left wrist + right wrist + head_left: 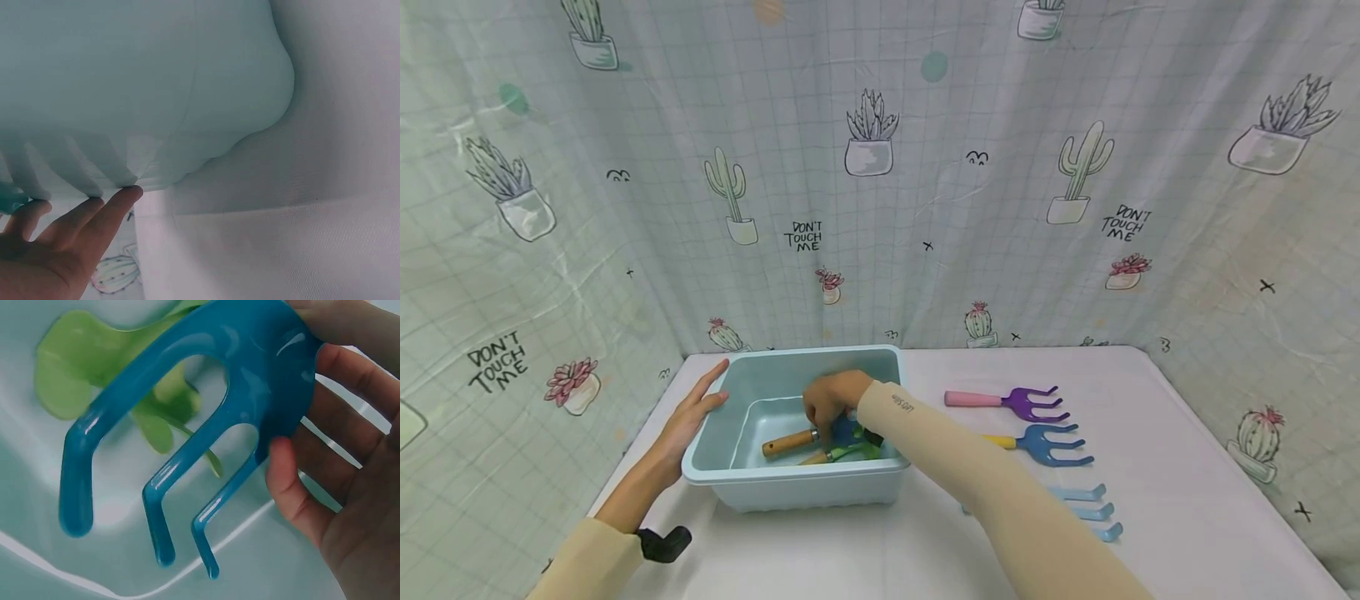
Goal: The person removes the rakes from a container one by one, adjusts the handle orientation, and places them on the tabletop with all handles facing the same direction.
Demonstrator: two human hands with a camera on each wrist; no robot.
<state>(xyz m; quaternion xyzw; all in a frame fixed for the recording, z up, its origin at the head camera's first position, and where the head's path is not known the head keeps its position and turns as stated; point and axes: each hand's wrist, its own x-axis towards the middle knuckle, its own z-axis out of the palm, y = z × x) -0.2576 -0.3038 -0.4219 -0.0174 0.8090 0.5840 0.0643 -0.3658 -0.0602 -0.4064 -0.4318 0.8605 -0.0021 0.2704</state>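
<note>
A pale blue plastic tub (790,479) stands on the white table. My left hand (688,417) lies flat against its left outer wall with straight fingers (94,222) touching the tub (137,87). My right hand (829,400) reaches down into the tub and grips a dark blue three-pronged toy rake (187,444), thumb (290,484) on its head. Under it lies a green rake (81,375) on the tub floor. Wooden handles (790,442) of other tools also lie in the tub.
On the table right of the tub lie a purple rake with a pink handle (1007,402), a blue rake with a yellow handle (1045,443) and a light blue rake (1086,508). A cactus-print curtain (880,183) closes in the back and sides.
</note>
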